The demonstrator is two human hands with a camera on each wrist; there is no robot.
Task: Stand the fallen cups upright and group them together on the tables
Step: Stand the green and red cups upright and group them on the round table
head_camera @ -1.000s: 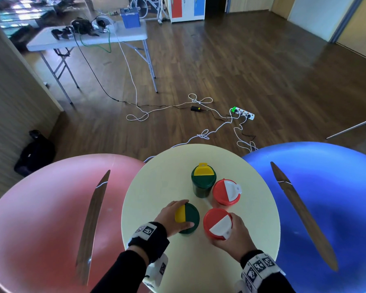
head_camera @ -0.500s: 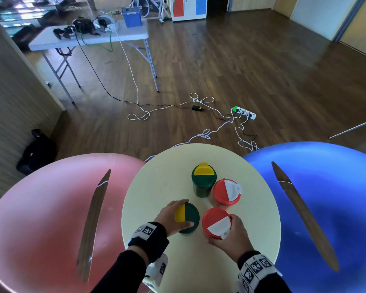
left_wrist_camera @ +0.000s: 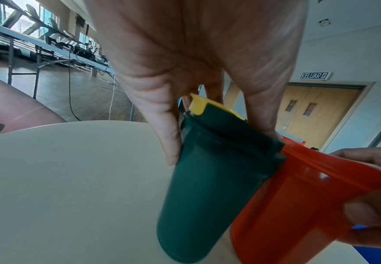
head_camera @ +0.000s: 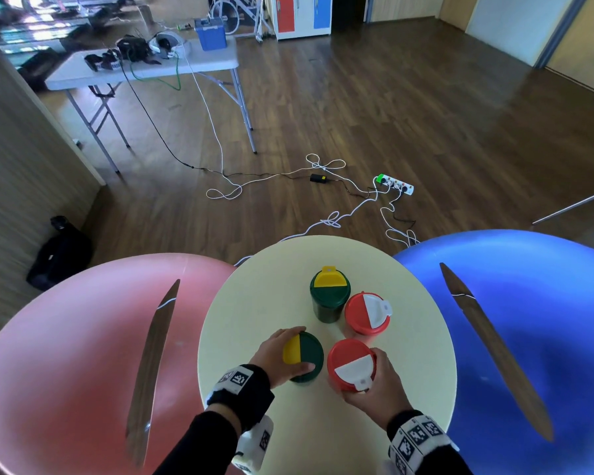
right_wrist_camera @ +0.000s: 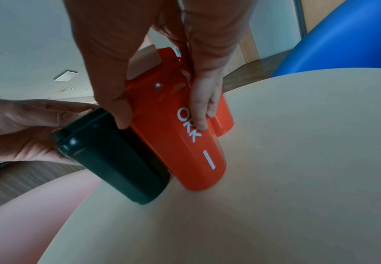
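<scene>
- The left hand [head_camera: 277, 358] grips the near green cup [head_camera: 306, 354] from its left side, thumb and fingers curled round the rim just under the green-and-yellow lid.
- The right hand [head_camera: 378, 389] grips the near red cup [head_camera: 348, 366] from the near side, thumb on one wall and fingers [right_wrist_camera: 199, 114] wrapped over the white lettering on the other.
- Both held cups stand on the cream round tabletop [head_camera: 254, 310]; in the wrist views they look upright or slightly leaning, and their walls touch or nearly touch side by side.
- Just beyond them, a second green cup [head_camera: 328, 298] with a yellow flap stands upright, with a second red cup [head_camera: 366, 313] with a white flap right beside it on the right.
- The four cups form a close cluster near the middle of the tabletop.
- A pink tabletop [head_camera: 66, 354] adjoins on the left and a blue tabletop [head_camera: 546, 303] on the right, each marked with a dark wooden strip.
- Farther off on the wooden floor lie white cables and a power strip [head_camera: 395, 184].
- At the back stands a grey folding table [head_camera: 144, 68] carrying a blue box [head_camera: 210, 36] and dark gear.
</scene>
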